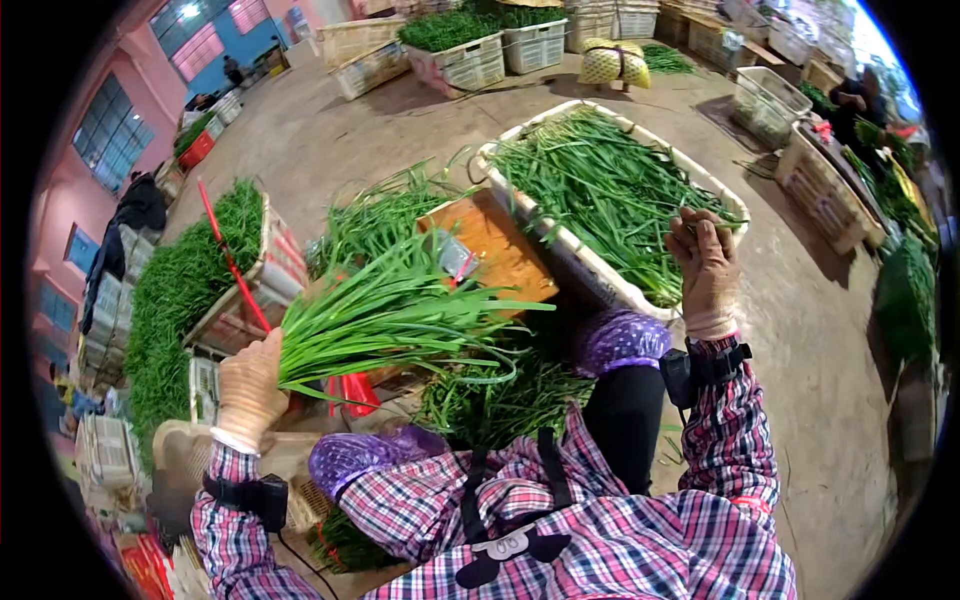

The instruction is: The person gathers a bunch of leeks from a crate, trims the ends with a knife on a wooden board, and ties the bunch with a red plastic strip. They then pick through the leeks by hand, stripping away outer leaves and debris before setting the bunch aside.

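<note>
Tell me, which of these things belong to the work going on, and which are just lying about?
In use: bunch of long green leaves, gripped in the gloved left hand; long white plastic crate of loose green leaves, with the gloved right hand reaching in.
Lying about: brown wooden board; yellow mesh sack; white slatted crates of greens at the back.

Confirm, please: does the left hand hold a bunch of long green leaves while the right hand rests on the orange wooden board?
No: the head view shows the right hand in the white plastic crate of greens; the left hand does hold the leaf bunch.
</note>
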Demonstrator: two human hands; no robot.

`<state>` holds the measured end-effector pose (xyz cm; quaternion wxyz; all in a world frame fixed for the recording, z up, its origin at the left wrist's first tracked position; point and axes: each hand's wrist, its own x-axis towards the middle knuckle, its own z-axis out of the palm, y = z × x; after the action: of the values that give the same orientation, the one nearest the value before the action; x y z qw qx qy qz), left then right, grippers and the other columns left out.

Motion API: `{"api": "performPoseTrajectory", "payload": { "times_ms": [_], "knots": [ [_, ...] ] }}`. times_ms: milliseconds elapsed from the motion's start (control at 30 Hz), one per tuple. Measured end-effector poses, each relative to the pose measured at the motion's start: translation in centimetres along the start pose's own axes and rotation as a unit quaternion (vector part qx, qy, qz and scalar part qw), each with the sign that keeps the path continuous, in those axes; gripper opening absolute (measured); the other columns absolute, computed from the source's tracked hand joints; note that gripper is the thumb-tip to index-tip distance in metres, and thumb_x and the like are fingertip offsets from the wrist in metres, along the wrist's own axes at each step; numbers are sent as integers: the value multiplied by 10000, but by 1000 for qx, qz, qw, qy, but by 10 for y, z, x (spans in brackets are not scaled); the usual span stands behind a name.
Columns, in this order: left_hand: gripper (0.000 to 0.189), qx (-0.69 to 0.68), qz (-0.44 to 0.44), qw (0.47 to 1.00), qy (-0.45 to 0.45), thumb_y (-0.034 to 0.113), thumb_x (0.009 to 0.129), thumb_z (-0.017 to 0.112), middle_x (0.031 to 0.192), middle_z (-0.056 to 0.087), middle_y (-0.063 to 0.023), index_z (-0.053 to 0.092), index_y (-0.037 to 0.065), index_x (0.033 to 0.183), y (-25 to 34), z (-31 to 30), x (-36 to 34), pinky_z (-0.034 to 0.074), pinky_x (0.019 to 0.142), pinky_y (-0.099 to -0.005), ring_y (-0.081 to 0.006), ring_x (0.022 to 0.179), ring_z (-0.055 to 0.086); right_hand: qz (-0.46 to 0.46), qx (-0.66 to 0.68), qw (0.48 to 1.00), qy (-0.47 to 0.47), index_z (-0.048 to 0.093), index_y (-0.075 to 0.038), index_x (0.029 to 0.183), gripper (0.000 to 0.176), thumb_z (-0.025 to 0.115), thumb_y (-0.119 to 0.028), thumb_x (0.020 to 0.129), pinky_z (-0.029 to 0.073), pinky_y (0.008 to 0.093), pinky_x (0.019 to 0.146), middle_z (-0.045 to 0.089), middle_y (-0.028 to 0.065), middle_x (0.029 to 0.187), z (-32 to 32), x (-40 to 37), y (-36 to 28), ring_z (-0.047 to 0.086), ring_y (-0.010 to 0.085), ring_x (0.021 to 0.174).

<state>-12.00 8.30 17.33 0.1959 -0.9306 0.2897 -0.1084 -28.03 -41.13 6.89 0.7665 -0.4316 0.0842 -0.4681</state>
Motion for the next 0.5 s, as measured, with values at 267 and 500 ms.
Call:
{"api": "performPoseTrajectory", "payload": {
  "times_ms": [267,500],
  "knots": [
    [616,14,-57,998,28,244,695,716,935,621,-111,458,128,1242,-7,18,37,492,730,-409,-290,863,626,-68,-210,967,128,572,-20,1108,268,597,-200,911,520,331,829,610,85,1070,-95,-34,-68,603,185,949],
    [474,-463,-122,876,63,198,752,673,913,665,-68,522,166,1201,-12,67,90,502,743,-386,-249,857,646,-47,-381,921,61,500,29,1228,322,509,-96,932,349,330,1073,506,97,1282,-345,-145,-150,457,174,1205]
  ]
}}
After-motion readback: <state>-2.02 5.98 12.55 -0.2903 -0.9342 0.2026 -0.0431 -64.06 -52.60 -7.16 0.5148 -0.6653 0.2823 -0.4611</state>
